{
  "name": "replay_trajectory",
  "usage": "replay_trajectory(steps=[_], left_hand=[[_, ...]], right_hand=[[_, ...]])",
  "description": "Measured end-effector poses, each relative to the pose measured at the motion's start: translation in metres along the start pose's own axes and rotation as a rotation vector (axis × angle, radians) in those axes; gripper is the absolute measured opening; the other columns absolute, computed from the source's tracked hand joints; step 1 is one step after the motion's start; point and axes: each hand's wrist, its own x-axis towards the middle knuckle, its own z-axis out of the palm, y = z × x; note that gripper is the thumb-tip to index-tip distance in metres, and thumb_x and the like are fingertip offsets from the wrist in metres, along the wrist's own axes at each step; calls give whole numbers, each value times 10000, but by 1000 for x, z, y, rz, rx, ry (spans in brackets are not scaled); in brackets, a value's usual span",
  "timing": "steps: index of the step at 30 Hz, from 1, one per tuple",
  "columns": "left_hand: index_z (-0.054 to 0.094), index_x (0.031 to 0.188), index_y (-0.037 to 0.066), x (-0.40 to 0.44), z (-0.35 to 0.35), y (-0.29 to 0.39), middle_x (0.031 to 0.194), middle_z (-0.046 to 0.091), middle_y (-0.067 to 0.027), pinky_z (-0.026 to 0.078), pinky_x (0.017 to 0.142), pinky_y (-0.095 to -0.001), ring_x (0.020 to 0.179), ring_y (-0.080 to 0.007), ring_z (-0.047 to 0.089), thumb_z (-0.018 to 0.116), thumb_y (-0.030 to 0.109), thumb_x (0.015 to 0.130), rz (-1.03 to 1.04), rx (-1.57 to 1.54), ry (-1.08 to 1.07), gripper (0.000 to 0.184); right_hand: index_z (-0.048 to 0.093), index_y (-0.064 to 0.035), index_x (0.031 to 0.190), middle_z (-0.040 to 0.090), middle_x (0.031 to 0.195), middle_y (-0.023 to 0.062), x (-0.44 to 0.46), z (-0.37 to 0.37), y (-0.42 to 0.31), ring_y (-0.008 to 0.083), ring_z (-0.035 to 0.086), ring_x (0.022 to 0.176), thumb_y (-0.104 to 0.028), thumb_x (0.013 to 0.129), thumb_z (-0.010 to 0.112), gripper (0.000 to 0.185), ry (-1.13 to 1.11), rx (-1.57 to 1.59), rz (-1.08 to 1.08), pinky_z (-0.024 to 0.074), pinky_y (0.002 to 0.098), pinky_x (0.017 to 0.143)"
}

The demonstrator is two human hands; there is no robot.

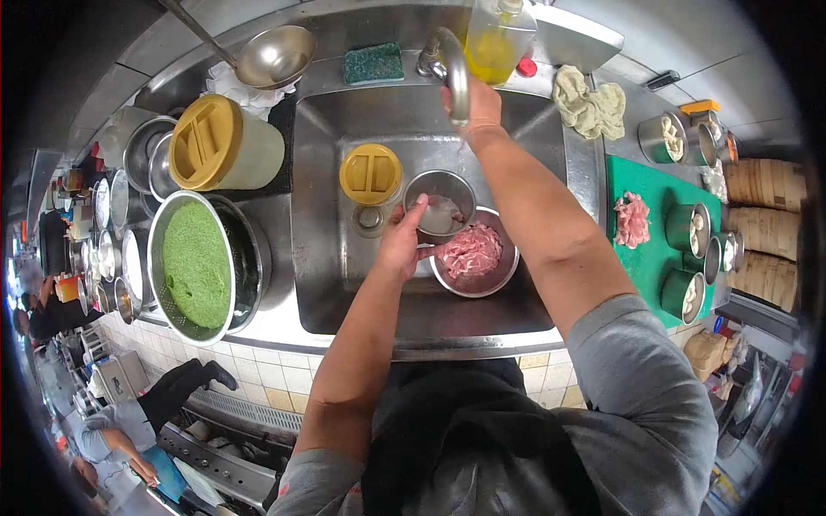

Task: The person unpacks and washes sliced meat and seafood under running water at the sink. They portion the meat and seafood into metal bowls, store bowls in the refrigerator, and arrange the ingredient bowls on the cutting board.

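The left hand [401,241] grips the cup [440,184], thumb against its side, a finger extended below; the other fingers are partly hidden. The cup contains cloudy liquid and is beside the bowl [509,256] of meat [471,251] in the sink [344,288]. The right hand [483,107] is at the faucet [460,90]; its finger state cannot be determined. The yellow lid [370,174] lies left of the cup.

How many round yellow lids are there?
2: a big lid on the plastic tub left of the sink, and a smaller lid inside it. More may be hidden.
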Motion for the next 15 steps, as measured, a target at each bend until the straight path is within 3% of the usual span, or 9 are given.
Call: replay_trajectory(steps=[6, 8, 10, 12, 14, 15], left_hand=[[403, 1356, 98, 22, 8, -1, 1301, 574, -133, 544, 847, -461, 1128, -264, 609, 588, 536, 932, -19, 8, -25, 637], [398, 1360, 92, 33, 9, -4, 1303, 571, -148, 559, 825, -460, 1135, -268, 608, 583, 560, 926, 13, -26, -51, 664], [389, 1357, 89, 33, 14, 3, 1311, 562, -157, 572, 806, -464, 1170, -287, 587, 591, 584, 910, -32, -9, -66, 697], [381, 1397, 70, 29, 26, 7, 1357, 519, -180, 595, 772, -458, 1222, -313, 548, 622, 574, 893, -10, 26, -26, 752], [409, 1420, 60, 26, 39, 6, 1280, 573, -181, 589, 777, -471, 1139, -319, 592, 692, 470, 882, 231, 333, 61, 734], [442, 1403, 45, 29, 42, 0, 1262, 590, -180, 580, 805, -428, 1141, -283, 589, 700, 429, 886, 244, 322, 60, 693]], right_hand=[[515, -79, 1119, 676, 977, 208, -23, 11, 16, 400, 661, 939, -208, 894, 571, 265, 96, -60, -84, 522, 495, 795], [601, -118, 1092, 683, 995, 174, -53, 14, 22, 400, 665, 898, -235, 904, 581, 223, 208, 136, -122, 543, 468, 776], [632, -77, 1051, 681, 984, 193, -86, 8, 23, 393, 664, 910, -176, 882, 580, 202, -173, 181, -181, 542, 459, 792], [660, -39, 1027, 688, 970, 205, -111, 7, 14, 374, 666, 934, -138, 857, 579, 213, -571, -90, -172, 538, 450, 805], [691, -31, 986, 697, 963, 200, -140, 33, 24, 365, 663, 970, -140, 844, 579, 212, -543, -121, -40, 534, 444, 818], [699, -28, 963, 696, 993, 204, -142, 23, 24, 364, 661, 984, -160, 841, 587, 212, -637, -192, -171, 530, 447, 831]])
